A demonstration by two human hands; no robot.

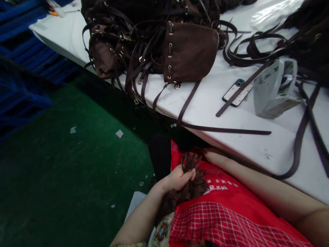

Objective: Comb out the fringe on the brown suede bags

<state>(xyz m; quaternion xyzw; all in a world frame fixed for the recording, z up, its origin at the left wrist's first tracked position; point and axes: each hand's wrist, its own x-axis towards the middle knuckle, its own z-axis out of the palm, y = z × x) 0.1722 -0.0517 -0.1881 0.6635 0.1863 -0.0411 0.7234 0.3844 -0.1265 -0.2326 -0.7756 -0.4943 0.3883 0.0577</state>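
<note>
"What does the left hand (180,178) hold?"

"It squeezes a bunch of thin, dark brown, soft-looking strips (189,163), right by the bright red cloth apron (239,197)."

"And the right hand (207,154)?"

"It is near the edge of the long white table (246,147), mostly hidden. I can't tell if it holds anything."

"What's on the table?"

"A gold-ringed brown cloth bag (191,51) and long, flat, dark straps (231,130)."
</note>
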